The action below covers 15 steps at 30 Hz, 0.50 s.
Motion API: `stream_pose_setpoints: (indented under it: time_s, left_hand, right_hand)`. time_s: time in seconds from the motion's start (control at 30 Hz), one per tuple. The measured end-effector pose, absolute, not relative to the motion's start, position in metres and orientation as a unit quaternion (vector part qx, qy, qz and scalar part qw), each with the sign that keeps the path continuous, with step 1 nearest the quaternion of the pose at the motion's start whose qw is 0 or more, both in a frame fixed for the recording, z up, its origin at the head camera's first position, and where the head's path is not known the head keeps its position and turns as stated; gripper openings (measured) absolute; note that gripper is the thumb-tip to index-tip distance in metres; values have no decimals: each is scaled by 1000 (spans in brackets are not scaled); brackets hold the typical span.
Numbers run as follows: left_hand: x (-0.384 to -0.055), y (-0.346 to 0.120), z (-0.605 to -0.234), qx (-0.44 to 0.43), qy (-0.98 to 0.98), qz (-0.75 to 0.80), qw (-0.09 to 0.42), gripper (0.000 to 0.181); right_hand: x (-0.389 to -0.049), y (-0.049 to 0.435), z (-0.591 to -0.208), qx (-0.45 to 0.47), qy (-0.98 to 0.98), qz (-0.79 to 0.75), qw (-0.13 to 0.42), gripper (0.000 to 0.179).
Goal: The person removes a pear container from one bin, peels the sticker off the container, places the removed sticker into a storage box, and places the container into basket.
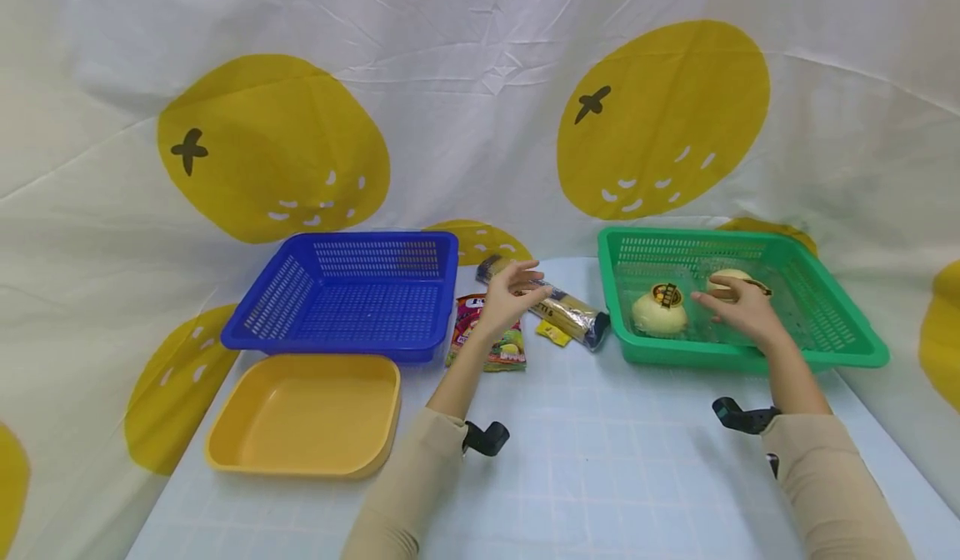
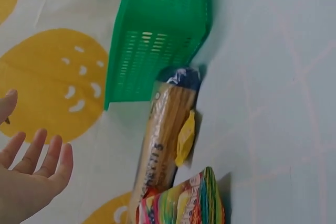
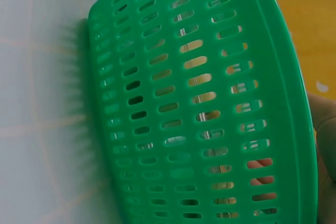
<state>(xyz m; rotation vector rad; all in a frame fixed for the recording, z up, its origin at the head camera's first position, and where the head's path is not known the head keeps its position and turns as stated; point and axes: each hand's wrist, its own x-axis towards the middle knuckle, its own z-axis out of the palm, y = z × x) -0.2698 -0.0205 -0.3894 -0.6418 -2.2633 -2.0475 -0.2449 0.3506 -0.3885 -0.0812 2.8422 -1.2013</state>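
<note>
My right hand (image 1: pixel 742 306) reaches over the near rim of the green basket (image 1: pixel 847 327), thumb and fingers spread apart beside a pale round bun (image 1: pixel 727 277) in clear packaging. Another bun (image 1: pixel 660 317), with a dark and gold label, sits to its left. Through the basket's slots, the right wrist view shows bits of the fingers. My left hand (image 1: pixel 510 293) hovers with loosely bent fingers and an empty palm. In the head view it overlaps a long pack of spaghetti (image 1: pixel 573 317) and a colourful snack bag (image 1: pixel 510 353). A small yellow packet (image 2: pixel 186 139) lies against the spaghetti.
To the left stands a blue slotted basket (image 1: pixel 367 310) with a yellow tray (image 1: pixel 315 418) in front of it. Behind everything hangs a white cloth (image 1: pixel 480 127) with big yellow fruit prints. A pale checked cloth (image 1: pixel 585 460) covers the table.
</note>
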Motion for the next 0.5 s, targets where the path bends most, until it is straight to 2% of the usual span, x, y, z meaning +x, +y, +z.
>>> stream_pose_setpoints:
  time_s: [0.3,0.5]
  left_hand:
    - [-277,29,-389,-212,-694,-686,-56,49]
    - [-280,52,-394,-213,-686,-688,-102,54]
  right_hand:
    - [-248,347,-386,-16,918,-392,56,82]
    - [-247,347,-391,-22,913,-405,53,78]
